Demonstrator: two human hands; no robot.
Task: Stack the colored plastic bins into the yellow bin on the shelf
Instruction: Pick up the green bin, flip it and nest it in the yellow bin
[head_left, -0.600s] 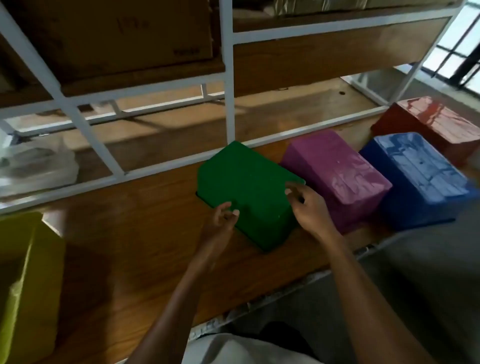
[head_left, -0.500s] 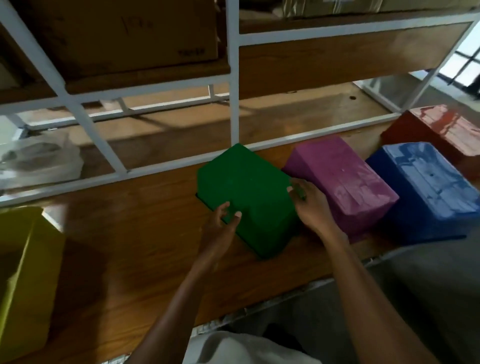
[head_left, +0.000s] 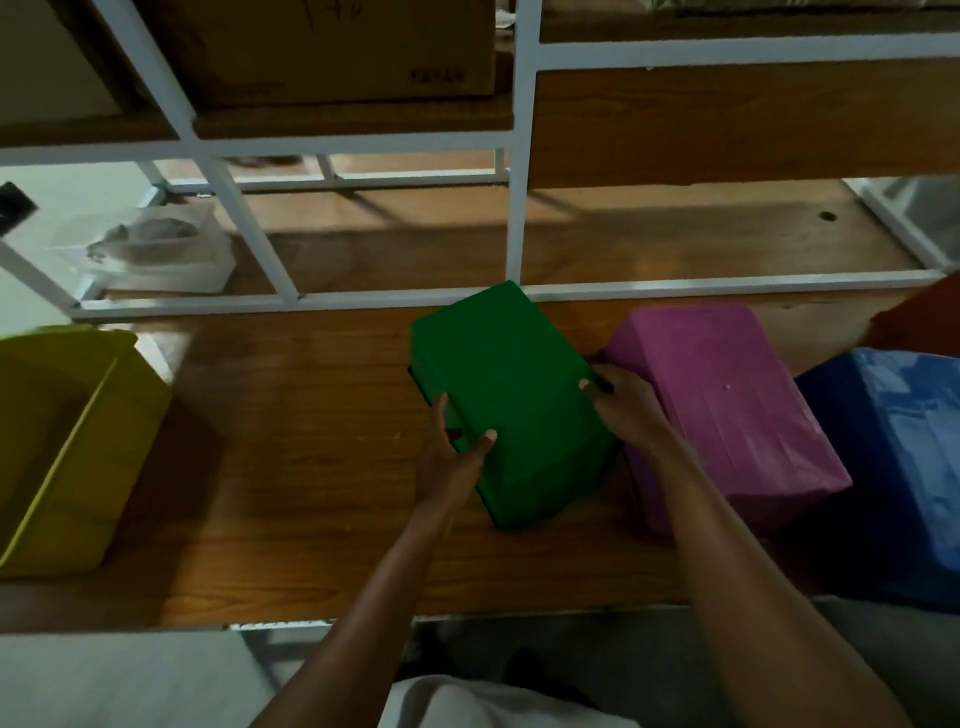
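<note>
Green bin (head_left: 506, 395) sits upside down on the wooden shelf (head_left: 311, 441), base facing up, just left of the pink bin (head_left: 727, 410) and very near it, if not touching. Both your hands are on it. Left hand (head_left: 452, 462) clamps the near-left edge, thumb lying over the base and fingers curled down the side wall. Right hand (head_left: 631, 410) holds the right edge, thumb on top, fingers wrapped down into the narrow gap beside the pink bin.

Change over the last half second: your grip has settled. Left thumb has slid further onto the base, and the right fingers have gone deeper along the rim. The bin itself has hardly moved on the shelf; most of the apparent shift is your head turning left, which brings the yellow bin (head_left: 67, 447) much further into view.

Meaning: the grasp looks complete, lift is next. Yellow bin stands open side up at the far left, well apart from the green one, so you need to flip green upright while carrying it over. Blue bin (head_left: 893, 467) and red bin (head_left: 930, 312) wait on the right, also inverted. Nothing is stacked yet.
</note>
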